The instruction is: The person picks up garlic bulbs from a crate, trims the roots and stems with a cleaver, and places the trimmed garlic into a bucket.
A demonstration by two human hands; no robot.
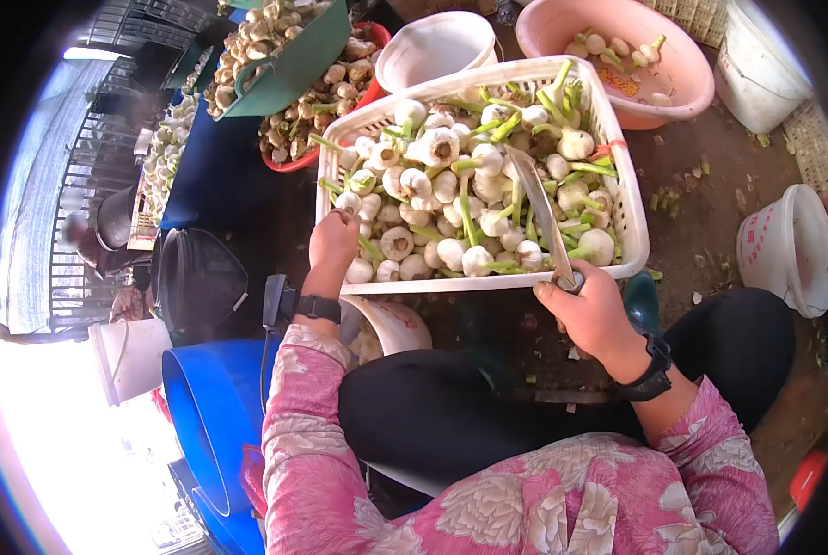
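Observation:
A white plastic crate [477, 285] full of garlic bulbs [432, 148] with green cut stems stands in front of my knees. My right hand [591, 310] is closed around the handle of a knife [541, 205]. The long blade points away from me and lies over the garlic at the crate's right half. At the crate's near left corner, my left hand [332, 242] has its fingers closed at a small garlic bulb [347, 201]. The palm side of that hand is hidden.
Behind the crate stand a white bucket [437, 51] and a pink basin [562, 46] with a few bulbs. A green scoop [294, 69] and red basin [377, 37] hold more garlic at the left. White buckets [784, 250] stand right; a blue barrel [212, 416] stands left.

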